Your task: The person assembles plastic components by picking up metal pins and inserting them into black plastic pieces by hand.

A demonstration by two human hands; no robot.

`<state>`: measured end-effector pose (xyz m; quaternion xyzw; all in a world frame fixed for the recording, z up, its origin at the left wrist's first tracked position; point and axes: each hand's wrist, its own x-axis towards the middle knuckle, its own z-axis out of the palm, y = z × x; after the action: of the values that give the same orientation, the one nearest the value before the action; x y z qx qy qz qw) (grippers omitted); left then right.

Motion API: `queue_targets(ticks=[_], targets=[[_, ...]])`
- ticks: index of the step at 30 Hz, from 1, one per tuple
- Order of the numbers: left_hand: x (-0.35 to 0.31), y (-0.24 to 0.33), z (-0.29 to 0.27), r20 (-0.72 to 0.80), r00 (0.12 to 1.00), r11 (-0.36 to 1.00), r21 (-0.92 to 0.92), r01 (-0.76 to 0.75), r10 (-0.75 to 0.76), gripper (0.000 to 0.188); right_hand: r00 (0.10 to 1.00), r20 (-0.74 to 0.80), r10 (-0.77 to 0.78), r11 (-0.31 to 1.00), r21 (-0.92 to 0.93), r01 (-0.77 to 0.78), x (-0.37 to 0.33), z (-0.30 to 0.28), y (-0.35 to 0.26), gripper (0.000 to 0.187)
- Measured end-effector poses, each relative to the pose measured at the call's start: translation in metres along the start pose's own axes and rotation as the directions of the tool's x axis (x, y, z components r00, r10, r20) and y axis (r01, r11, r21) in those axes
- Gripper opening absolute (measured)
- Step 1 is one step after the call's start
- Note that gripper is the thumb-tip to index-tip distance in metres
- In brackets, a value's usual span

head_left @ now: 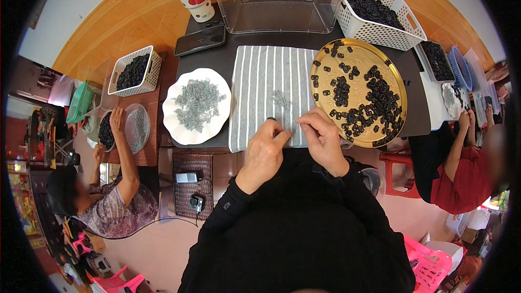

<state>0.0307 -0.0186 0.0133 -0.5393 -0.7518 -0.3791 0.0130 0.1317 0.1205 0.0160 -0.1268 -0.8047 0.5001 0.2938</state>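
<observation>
Striped grey-and-white cloth (266, 84) covers the middle of the dark counter (228, 57), and both hands meet at its near edge. The left hand (265, 152) is curled, pinching a small black clip (271, 120) at its fingertips. The right hand (324, 138) is closed too, fingertips pressed close to the left; what it pinches I cannot tell. A little heap of metal springs (280, 98) lies just beyond them. A gold tray (325, 59) of black clips sits right, a white plate (176, 125) of springs left.
</observation>
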Motion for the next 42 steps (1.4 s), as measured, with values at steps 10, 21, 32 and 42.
queue_targets(ticks=[10, 21, 32, 42], targets=[[-0.003, -0.005, 0.0, 0.073, 0.94, 0.715, -0.631, 0.302, -0.332, 0.037, 0.995, 0.055, 0.089, 0.962, 0.255, -0.1, -0.007, 0.011, -0.008, 0.027], [-0.001, 0.001, -0.006, 0.064, 0.965, 0.782, -0.574, 0.243, -0.253, 0.049, 0.977, 0.144, -0.156, 0.987, -0.004, 0.158, 0.003, 0.012, -0.015, 0.035], [-0.003, 0.002, -0.007, 0.063, 0.97, 0.819, -0.525, 0.233, -0.236, 0.05, 0.961, 0.205, -0.184, 0.98, -0.031, 0.194, 0.008, 0.005, -0.019, 0.036], [-0.006, 0.009, -0.012, 0.162, 0.954, 0.785, -0.542, 0.301, -0.254, 0.055, 0.84, 0.428, -0.333, 0.912, -0.08, 0.402, 0.015, 0.0, -0.02, 0.027]])
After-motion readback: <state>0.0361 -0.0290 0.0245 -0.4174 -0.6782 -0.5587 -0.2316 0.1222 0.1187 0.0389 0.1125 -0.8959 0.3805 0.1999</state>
